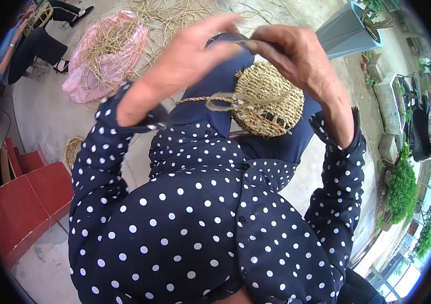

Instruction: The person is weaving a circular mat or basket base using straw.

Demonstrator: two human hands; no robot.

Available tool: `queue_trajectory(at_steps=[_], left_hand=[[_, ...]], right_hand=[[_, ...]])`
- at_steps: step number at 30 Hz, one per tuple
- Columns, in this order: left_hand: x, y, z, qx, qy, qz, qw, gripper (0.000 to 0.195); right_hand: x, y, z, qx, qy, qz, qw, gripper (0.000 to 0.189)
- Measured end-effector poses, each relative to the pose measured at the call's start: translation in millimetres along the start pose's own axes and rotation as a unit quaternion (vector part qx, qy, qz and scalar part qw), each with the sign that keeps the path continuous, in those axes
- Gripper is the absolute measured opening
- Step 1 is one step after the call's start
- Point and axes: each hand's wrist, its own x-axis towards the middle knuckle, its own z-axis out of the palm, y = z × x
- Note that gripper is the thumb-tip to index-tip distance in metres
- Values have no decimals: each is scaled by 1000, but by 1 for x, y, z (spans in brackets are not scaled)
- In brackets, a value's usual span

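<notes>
My right hand (295, 57) pinches a thin plant-fibre strand (243, 41) between thumb and fingertips, above my knees. Blurred by motion, my left hand (189, 64) is at the strand's other side with thumb and forefinger spread; whether it grips the strand cannot be made out. Below the hands, a round woven straw piece (270, 95) rests on my lap, with some gaps in its weave near the lower edge. A twisted straw cord (200, 99) runs left from it, and a loose flat fibre loop (219, 104) hangs blurred in front.
A pink plastic bag (82, 85) with tangled straw cord (105, 49) lies ahead left; more loose strands (173, 15) spread across the floor. Another person (36, 49) sits at the upper left holding a woven piece. A red bench-like block (29, 197) is left; a grey planter (346, 34) stands right.
</notes>
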Motion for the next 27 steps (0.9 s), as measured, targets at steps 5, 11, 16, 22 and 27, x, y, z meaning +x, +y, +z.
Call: queue_trajectory(at_steps=[5,11,16,22,27], left_hand=[[7,-25,-44,28,33,38,998,20],[-78,-127,-248,-130,314,-217,915,27],[-188,-208,-381,-203,349,-253,879,29],[-340,-251,-475,-9,586,-269,764,30],[-323,-287,-402,-56,546,-259,795,30]], right_hand=[[-14,10,-52,92,-94,152,980,32],[-64,60,-84,220,-118,296,922,32],[-73,73,-91,111,-153,275,943,31],[-117,128,-127,69,-16,282,957,31],[-135,138,-162,-30,37,339,939,31]])
